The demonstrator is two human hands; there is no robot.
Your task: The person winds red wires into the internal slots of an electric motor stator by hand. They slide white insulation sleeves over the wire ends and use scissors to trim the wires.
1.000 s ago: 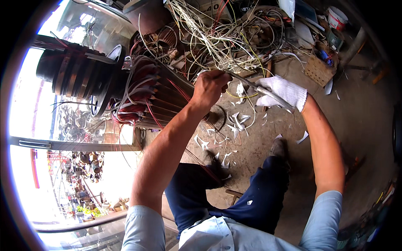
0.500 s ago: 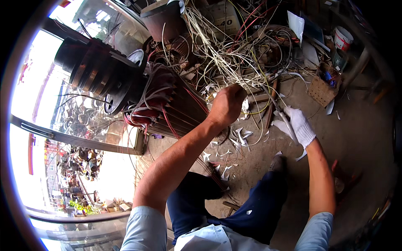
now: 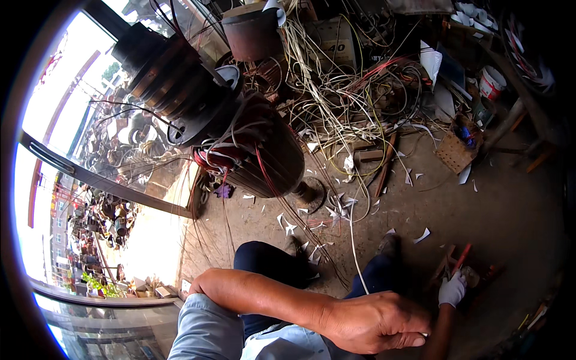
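Note:
My bare left hand [image 3: 381, 324] is closed in front of my body. It grips a white tube [image 3: 358, 258], whose short end pokes out between thumb and finger. The tube runs up and away to the tangle of pale tubing and wires on the floor. Low on the right, my right hand [image 3: 453, 291], in a white glove, reaches to a small reddish stand in shadow. Its fingers are bent beside a red-handled tool [image 3: 462, 258]; what they hold is too dark to make out.
At left, a large motor rotor [image 3: 258, 156] with red windings, slip rings and hanging leads stands slanted. The tangle of tubing [image 3: 336, 102] covers the far floor. A perforated box [image 3: 454, 150] and a white-and-red bucket [image 3: 492, 84] stand at right. White scraps litter the floor by my feet.
My left hand has come back toward my body, drawing the white tube out of the tangle. My right hand has moved down and right to the stand; the long pale piece it held is no longer seen.

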